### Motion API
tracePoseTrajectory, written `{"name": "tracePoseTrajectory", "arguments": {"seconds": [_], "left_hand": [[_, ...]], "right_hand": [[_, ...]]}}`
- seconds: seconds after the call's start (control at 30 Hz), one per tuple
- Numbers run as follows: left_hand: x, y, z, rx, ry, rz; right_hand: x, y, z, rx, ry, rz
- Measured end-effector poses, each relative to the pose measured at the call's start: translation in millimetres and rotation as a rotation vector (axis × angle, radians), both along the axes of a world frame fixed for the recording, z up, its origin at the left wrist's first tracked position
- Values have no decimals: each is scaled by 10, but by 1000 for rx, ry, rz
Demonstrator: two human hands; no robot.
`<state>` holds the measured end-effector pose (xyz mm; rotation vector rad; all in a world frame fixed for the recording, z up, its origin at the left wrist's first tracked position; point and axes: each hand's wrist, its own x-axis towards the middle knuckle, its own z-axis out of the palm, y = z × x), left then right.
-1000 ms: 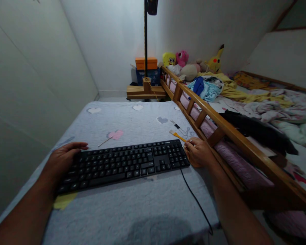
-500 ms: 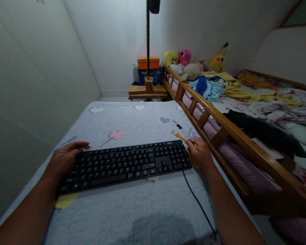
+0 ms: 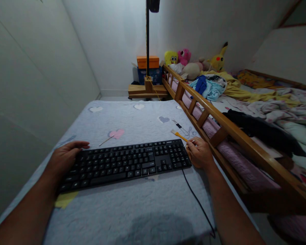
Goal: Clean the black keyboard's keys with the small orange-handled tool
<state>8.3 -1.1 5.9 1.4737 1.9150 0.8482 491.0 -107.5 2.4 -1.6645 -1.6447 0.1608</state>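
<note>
A black keyboard lies across the cloth-covered table, its cord running from its near edge toward the front right. My left hand grips the keyboard's left end, its fingers reaching past the far corner. At the opposite end, my right hand is closed in a pinch on a thin white-tipped stick that looks like a cotton swab. A small brush with a yellow handle lies beside those fingertips; its handle end meets the hand. Another cotton swab rests beyond the keyboard.
Metal tweezers with a black band lie behind the brush. A wooden bed rail runs along the table's right side, with bedding and plush toys beyond. A black pole on a wooden base stands past the far edge. A wall rises at left.
The view has shifted very slightly. Both hands, the keyboard and the small tools keep their places.
</note>
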Motion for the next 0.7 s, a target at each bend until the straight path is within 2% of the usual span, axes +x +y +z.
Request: {"name": "tracePoseTrajectory", "arguments": {"seconds": [0.37, 0.7], "left_hand": [[-15, -7, -10, -9, 11, -16], [-103, 39, -100, -15, -5, -46]], "right_hand": [[-27, 26, -14, 5, 2, -6], [26, -59, 17, -35, -40, 27]]}}
